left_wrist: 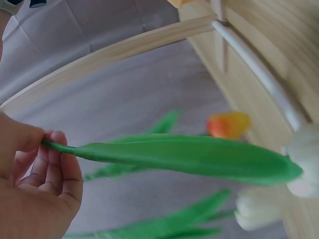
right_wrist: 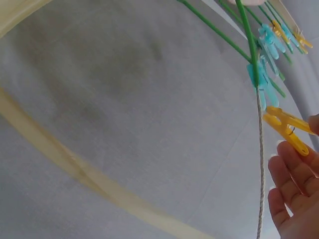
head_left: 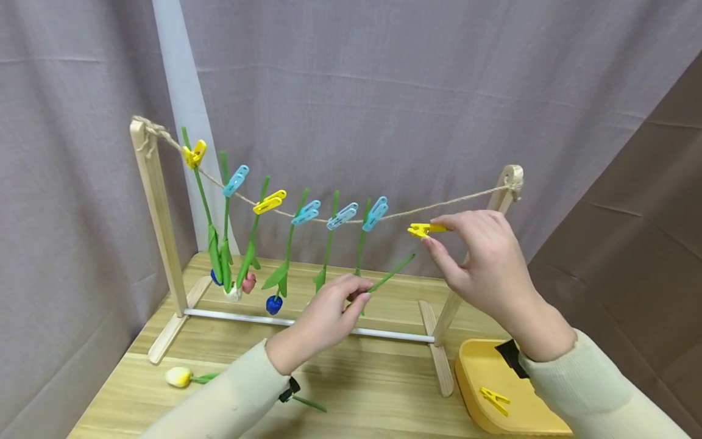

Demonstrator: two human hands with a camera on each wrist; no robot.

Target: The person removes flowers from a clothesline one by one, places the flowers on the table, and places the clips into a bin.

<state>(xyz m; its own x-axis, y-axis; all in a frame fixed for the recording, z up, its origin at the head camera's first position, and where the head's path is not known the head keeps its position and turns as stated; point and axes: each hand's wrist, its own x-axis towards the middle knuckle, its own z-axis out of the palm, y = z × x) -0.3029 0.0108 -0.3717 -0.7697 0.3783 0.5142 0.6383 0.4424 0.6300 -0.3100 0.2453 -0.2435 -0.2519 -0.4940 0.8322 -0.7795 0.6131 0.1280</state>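
My left hand point(head_left: 331, 311) pinches the green stem of an artificial tulip point(head_left: 393, 272); the stem's bare end points up and right, below the twine. In the left wrist view its long leaf point(left_wrist: 189, 157) and white bloom point(left_wrist: 305, 159) show. My right hand point(head_left: 488, 262) holds a yellow clothespin point(head_left: 425, 229) between thumb and fingers, just below the twine point(head_left: 446, 202) and right of the last hung tulip's blue clothespin point(head_left: 375, 213). The yellow pin is apart from the held stem. Several tulips hang upside down on the twine from blue and yellow clothespins.
A wooden stand point(head_left: 159, 219) with a white lower bar point(head_left: 236, 317) carries the twine. Under my left forearm lies a yellow-and-white tulip point(head_left: 179, 377). At the front right is a yellow tray point(head_left: 471, 390) with a yellow clothespin point(head_left: 495, 400) in it. Grey curtains hang behind.
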